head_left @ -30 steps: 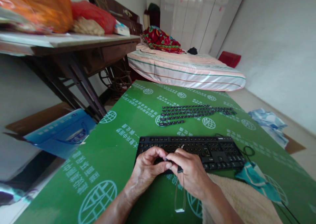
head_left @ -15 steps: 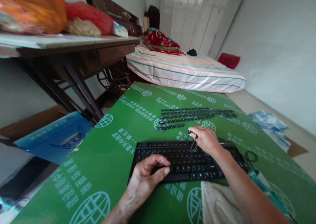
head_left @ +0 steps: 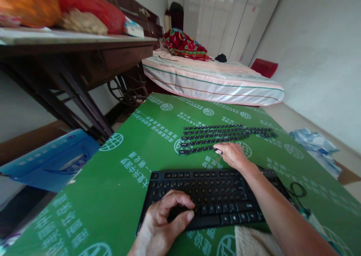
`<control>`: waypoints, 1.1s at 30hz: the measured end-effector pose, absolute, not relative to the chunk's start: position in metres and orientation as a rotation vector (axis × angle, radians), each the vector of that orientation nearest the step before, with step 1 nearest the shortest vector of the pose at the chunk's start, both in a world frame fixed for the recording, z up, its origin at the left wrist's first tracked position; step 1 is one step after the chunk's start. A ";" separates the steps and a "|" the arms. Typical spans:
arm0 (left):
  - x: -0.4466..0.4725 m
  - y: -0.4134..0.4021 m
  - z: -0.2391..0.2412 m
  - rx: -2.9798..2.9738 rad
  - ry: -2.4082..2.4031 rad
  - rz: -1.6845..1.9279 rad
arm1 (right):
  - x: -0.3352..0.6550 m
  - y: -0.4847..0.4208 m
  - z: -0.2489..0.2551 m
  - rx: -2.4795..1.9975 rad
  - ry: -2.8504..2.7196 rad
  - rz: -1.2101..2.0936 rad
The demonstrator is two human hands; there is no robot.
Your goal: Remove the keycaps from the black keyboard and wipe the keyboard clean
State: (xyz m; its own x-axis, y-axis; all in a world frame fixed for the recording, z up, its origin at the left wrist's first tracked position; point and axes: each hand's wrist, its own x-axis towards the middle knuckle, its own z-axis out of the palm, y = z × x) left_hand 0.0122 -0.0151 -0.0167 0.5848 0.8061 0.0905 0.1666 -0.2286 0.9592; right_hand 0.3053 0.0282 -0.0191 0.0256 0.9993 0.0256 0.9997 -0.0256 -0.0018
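A black keyboard (head_left: pixel 214 196) with most keycaps pulled off lies on the green board (head_left: pixel 118 181). My left hand (head_left: pixel 165 220) rests curled on the keyboard's near left corner, thumb on its front edge. My right hand (head_left: pixel 231 154) reaches past the keyboard and pinches a black keycap (head_left: pixel 216 149) at the end of the nearest row of removed keycaps (head_left: pixel 222 134), which lie in several rows on the board. A thin wire key puller (head_left: pixel 218 159) hangs from that hand.
A dark wooden table (head_left: pixel 79 56) with bags stands at the left. A striped mattress (head_left: pixel 214 83) lies behind the board. The keyboard's cable (head_left: pixel 299 190) curls at the right. A beige cloth (head_left: pixel 254 243) covers my lap. A blue box (head_left: pixel 53 160) sits at the left.
My right hand left the keyboard with a keycap and the puller, reached forward, and lowered the keycap to the nearest row. The left hand stayed on the keyboard. The view tilted forward.
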 end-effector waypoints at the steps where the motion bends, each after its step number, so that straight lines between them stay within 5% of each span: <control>1: 0.013 -0.015 -0.015 1.718 0.813 0.732 | 0.306 0.029 -0.020 -2.228 -2.169 -0.029; 33: 0.017 -0.021 -0.006 1.594 0.852 0.789 | 0.307 0.036 -0.026 -2.180 -2.093 -0.064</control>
State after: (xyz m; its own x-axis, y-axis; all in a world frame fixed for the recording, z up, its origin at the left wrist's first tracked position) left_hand 0.0168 -0.0211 -0.0062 0.5179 0.8539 0.0518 0.1175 -0.1310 0.9844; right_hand 0.3069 0.0360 -0.0257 0.0435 0.9927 0.1124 0.9977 -0.0374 -0.0558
